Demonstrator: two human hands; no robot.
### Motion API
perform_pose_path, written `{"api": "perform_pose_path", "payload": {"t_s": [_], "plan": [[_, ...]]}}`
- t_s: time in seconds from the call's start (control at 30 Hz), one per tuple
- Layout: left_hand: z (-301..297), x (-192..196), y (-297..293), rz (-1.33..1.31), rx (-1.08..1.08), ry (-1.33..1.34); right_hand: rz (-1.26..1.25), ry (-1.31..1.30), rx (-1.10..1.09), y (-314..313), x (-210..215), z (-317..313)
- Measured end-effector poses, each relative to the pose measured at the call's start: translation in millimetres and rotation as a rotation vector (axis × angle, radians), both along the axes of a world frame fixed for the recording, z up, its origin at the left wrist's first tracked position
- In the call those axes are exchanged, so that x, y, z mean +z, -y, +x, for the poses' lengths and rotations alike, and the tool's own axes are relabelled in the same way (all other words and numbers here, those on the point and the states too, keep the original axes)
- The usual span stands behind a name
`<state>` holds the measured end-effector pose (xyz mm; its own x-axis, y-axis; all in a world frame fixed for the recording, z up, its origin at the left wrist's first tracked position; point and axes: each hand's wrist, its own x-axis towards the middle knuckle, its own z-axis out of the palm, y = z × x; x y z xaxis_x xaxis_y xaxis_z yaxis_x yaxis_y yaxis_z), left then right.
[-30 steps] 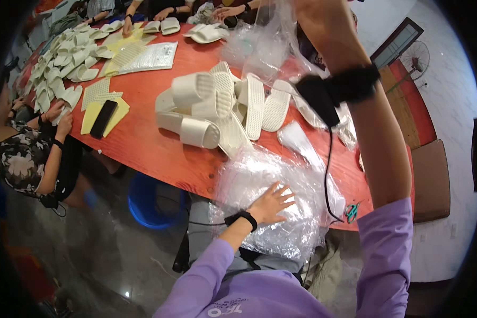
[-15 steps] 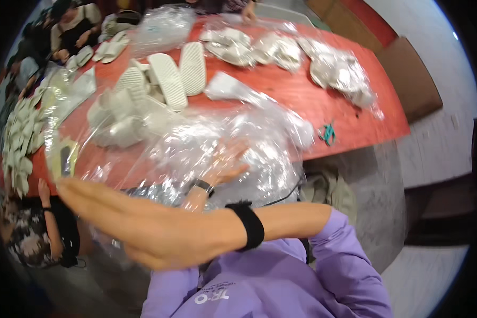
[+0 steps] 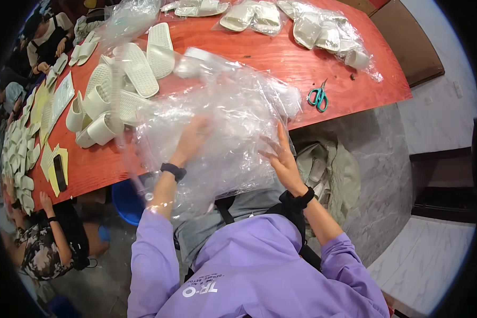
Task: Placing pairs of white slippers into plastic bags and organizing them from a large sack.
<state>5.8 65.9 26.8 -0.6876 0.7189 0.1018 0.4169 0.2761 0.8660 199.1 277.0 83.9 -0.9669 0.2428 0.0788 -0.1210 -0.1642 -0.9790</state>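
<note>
A large, crinkled clear plastic bag spreads over the table's front edge and my lap. Within or beneath its film is my left hand, its fingers smeared by motion, so their grip is unclear. My right hand rests at the bag's right side, with fingers spread. Left of the bag, a loose heap of cream slide slippers lies partly under its film, some showing ribbed soles. Teal-handled scissors lie to the right, near the table edge.
Slippers in clear bags line the far side of the red table. At left are many loose slippers, and a phone on yellow sheets. A co-worker sits at lower left, near a blue bucket.
My right hand has come down from the left foreground to the bag's right side. My left hand has shifted left and up under the plastic, and the bag is spread wider.
</note>
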Motion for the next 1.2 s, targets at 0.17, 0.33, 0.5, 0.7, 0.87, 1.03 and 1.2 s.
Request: {"api": "perform_pose_path", "payload": {"t_s": [0.17,0.33,0.5,0.7,0.87,1.03,1.2], "plan": [[8.1,27.4,2.1,0.131,0.12,0.43,0.369,0.137,-0.028,-3.3,-0.2,7.1],[-2.5,14.4,4.8,0.075,0.066,0.265,0.768,0.223,-0.196,7.5,25.8,5.9],[-4.3,-5.1,2.3,0.292,0.086,0.46,1.163,0.136,0.004,9.1,39.7,6.2],[1.2,-7.5,7.2,0.439,0.007,0.481,1.135,-0.042,-0.11,20.5,33.0,-5.2],[-3.3,11.3,2.4,-0.01,0.085,0.162,1.362,0.17,-0.223,22.2,25.9,0.1],[-30.1,-1.5,-8.3,0.203,0.013,0.049,1.646,0.406,-0.082,22.3,34.5,-2.0],[-34.6,-0.4,14.3,0.027,0.008,0.033,1.748,0.35,0.008,23.4,96.9,-40.1]]}}
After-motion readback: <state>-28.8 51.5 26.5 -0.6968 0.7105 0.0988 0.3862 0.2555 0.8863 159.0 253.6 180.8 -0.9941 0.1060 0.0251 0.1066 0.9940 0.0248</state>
